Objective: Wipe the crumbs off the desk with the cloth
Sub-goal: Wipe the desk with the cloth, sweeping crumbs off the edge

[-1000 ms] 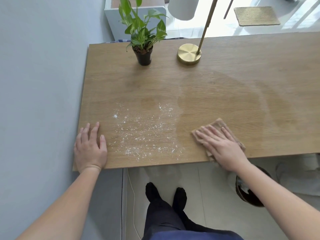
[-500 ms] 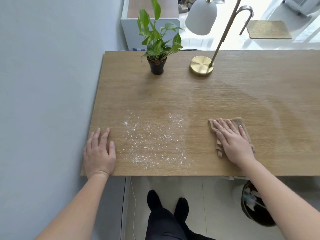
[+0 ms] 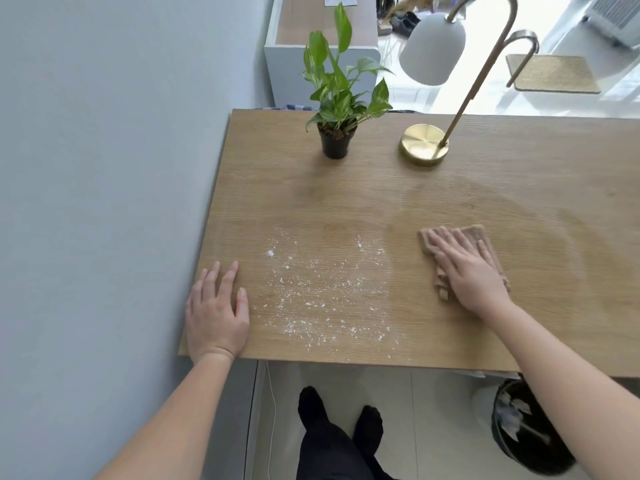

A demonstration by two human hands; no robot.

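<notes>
A person's right hand [image 3: 471, 271] presses flat, fingers straight and close together, on a folded tan cloth [image 3: 478, 232]. The cloth lies on the wooden desk [image 3: 485, 188], to the right of a patch of white crumbs [image 3: 322, 292] scattered near the front edge. The hand covers most of the cloth; only its far corners, its left edge and a stack of folds beside the wrist show. The left hand [image 3: 216, 313] lies palm down on the desk's front-left corner, fingers straight and slightly spread. It is just beside the crumbs and holds nothing. A faint darker sheen marks the wood around and beyond the cloth. At the back stand a potted plant [image 3: 341, 95] and a brass-based lamp [image 3: 424, 145] with a white shade, its neck curving at the frame's top edge. The desk's right end runs out of view. Below the front edge, dark-socked feet [image 3: 311, 407] stand on pale tiles. A dark bin [image 3: 530, 434] sits partly hidden behind the right forearm, its contents hard to make out.
</notes>
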